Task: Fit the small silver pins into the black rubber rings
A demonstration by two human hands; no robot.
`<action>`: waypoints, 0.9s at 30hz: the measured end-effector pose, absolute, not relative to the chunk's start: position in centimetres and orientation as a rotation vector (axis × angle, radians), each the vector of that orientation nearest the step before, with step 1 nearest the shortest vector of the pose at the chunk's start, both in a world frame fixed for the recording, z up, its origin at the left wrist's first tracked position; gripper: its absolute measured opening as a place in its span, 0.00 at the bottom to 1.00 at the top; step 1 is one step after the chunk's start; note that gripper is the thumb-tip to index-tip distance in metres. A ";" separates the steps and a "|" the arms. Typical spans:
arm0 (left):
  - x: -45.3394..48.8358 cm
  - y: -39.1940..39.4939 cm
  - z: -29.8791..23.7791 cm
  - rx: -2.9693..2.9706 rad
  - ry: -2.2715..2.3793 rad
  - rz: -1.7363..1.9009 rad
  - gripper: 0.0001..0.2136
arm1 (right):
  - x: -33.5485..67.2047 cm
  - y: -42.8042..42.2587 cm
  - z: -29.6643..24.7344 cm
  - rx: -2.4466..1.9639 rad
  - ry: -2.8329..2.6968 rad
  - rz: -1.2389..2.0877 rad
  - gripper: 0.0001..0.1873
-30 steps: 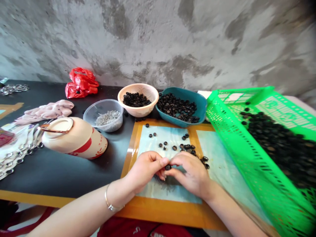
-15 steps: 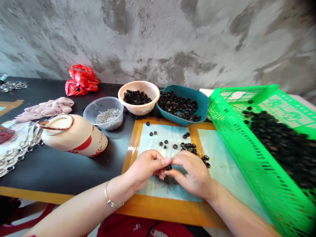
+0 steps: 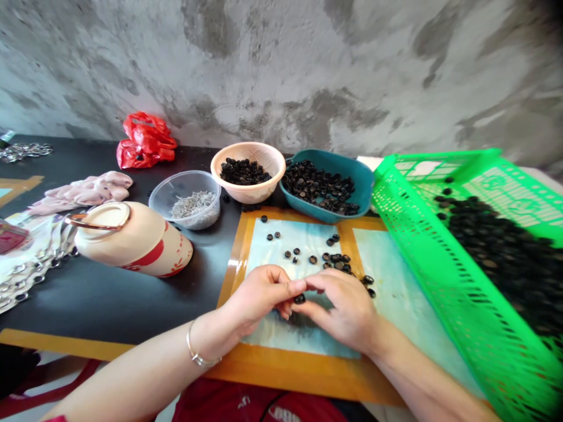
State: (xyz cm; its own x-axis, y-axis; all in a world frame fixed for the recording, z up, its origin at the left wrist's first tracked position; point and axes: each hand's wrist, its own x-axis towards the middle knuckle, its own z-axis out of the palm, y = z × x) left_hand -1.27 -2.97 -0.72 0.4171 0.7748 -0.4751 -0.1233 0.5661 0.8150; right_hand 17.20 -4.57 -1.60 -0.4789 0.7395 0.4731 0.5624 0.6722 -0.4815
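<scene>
A small round black piece (image 3: 299,299) is pinched between my two hands, above a pale blue sheet (image 3: 272,340) taped to the table. My left hand (image 3: 268,290) is closed on it from the left, thumb on top, with a metal bangle at the wrist. From the right, my right hand (image 3: 343,302) grips the same piece with thumb and forefinger. The fingertips partly hide it. More loose black pieces (image 3: 336,259) lie on the sheet just beyond my hands, some bunched together and some scattered.
Behind the sheet stand a clear bowl of small metal pins (image 3: 193,204), a pink bowl (image 3: 277,167) and a teal basin (image 3: 365,181) of black pieces. A green basket (image 3: 422,275) flanks the right. Leftward are a cream bottle (image 3: 136,240), gloves (image 3: 88,190) and a red bag (image 3: 147,140).
Both hands stay in nearly the same place, still holding the small black piece. The view has shifted very slightly.
</scene>
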 end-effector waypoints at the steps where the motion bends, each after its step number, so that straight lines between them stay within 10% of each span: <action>1: -1.3 -3.0 -0.7 0.788 0.981 0.643 0.23 | 17.1 -4.5 -1.5 -0.996 -2.208 0.348 0.18; 27: -1.9 -3.6 -0.1 1.199 0.801 0.739 0.34 | 16.7 -4.5 -0.5 -0.832 -1.991 0.580 0.08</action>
State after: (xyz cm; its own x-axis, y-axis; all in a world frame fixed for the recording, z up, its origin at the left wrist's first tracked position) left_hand -1.91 -3.64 -0.05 0.5253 0.8394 -0.1399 -0.0714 0.2073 0.9757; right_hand 16.71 -4.54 -0.51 -0.3922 0.7407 0.5455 0.3315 0.6670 -0.6673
